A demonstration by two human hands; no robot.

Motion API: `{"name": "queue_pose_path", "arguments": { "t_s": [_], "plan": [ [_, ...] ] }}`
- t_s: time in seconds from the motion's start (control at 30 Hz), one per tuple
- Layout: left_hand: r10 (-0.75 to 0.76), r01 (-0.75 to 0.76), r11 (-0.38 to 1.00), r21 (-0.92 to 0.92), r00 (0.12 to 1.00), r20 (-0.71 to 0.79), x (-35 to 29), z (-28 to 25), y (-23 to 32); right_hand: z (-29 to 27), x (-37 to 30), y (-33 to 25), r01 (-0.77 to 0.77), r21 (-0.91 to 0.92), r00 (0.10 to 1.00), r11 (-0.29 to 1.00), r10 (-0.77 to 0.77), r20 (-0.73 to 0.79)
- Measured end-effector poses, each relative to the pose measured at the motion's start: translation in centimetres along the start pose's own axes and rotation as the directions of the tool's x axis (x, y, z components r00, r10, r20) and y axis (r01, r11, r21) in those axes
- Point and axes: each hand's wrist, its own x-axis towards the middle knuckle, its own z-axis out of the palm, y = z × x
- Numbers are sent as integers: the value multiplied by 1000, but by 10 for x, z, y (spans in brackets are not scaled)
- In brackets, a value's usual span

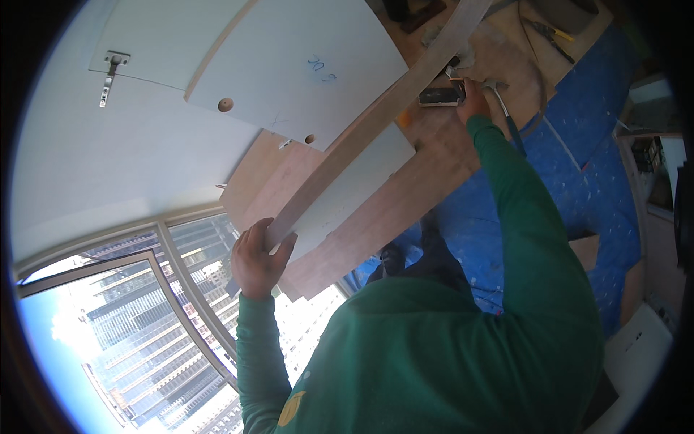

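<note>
A long, narrow wooden strip (376, 123) is laid slantwise across stacked boards, from the near edge of a plywood sheet (405, 202) up toward the far end of the counter. Its near end is clasped by the left hand (256, 260), fingers wrapped round the edge. Its far end is met by the right hand (473, 98), which is clenched around a small tool that cannot be made out, beside a dark little box (439, 96). The strip is judged light but whippy; it is best held near both ends. White panels (289, 65) with drilled holes lie beyond, and blue floor covering (578, 166) is spread to the right.
</note>
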Motion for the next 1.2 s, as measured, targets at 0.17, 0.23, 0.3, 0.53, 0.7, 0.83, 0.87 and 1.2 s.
{"name": "queue_pose_path", "arguments": {
  "t_s": [0.17, 0.23, 0.3, 0.53, 0.7, 0.83, 0.87, 1.2],
  "plan": [
    [-26, 26, 997, -74, 1000, 2, 5, -3, 6, 7, -37, 0, -361, 424, 926, 831, 265, 269],
    [-1, 6, 996, -84, 998, 56, 3, -2, -1, 4, -79, 5, -559, 588, 822, 584, 297, 486],
    [-44, 61, 994, -87, 981, 191, -1, -7, -9, -20, -137, -12, -714, 605, 697, 351, 274, 663],
    [128, -19, 956, -292, 924, 360, 39, -20, 13, -39, -253, -5, -848, 526, 529, 60, 88, 844],
    [264, -120, 931, -344, 872, 412, 60, -16, -3, -65, -283, -33, -865, 502, 499, 2, 123, 858],
    [289, -118, 925, -360, 834, 470, 63, -20, -4, -51, -316, -33, -846, 519, 533, 127, 266, 804],
    [302, -138, 926, -351, 830, 469, 60, -19, -7, -48, -325, -36, -844, 514, 535, 152, 308, 787],
    [457, -257, 857, -447, 779, 429, 39, -26, -26, -19, -444, -67, -726, 628, 672, 282, 488, 557]
  ]
}}
